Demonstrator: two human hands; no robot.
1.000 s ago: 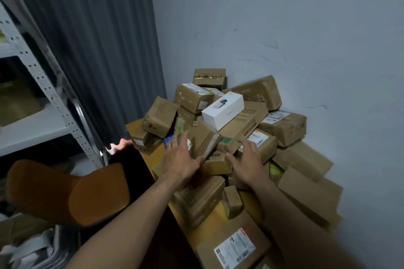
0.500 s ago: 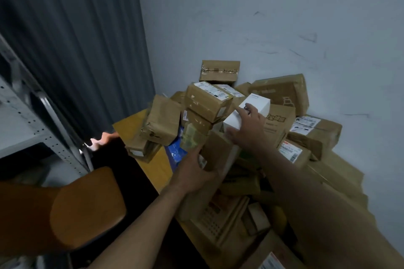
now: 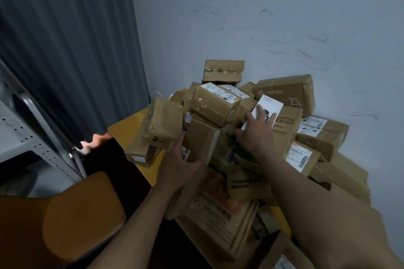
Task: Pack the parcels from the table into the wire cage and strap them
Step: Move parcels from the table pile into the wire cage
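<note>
Head camera: a person leans over a heap of parcels [image 3: 215,105] on a yellow surface [image 3: 129,126], in the corner where a pale wall [image 3: 262,17] meets a grey curtain [image 3: 65,50]. The left hand [image 3: 183,166] grips an upright brown box [image 3: 202,137] at the front of the heap, with the thumb on its near face and the fingers round its left side. Higher up, the right hand [image 3: 254,135] holds a white box [image 3: 270,105], fingers spread over its face and thumb at its lower corner. Brown parcels sit close around both boxes. An orange chair [image 3: 83,209] and a metal shelf rack [image 3: 32,137] stand to the left, and the wire cage is out of view. The step in hand appears to be drawing two parcels from the heap to carry to the cage. Each box is probably best lifted straight up and clear rather than dragged sideways, because the neighbours seem to lean on them. A tilted parcel [image 3: 164,122] just beside the left fingers sits near the surface's edge and looks likely to slide off if knocked. The white box looks smooth, so it may need a firmer wrap of the fingers before it is moved
</note>
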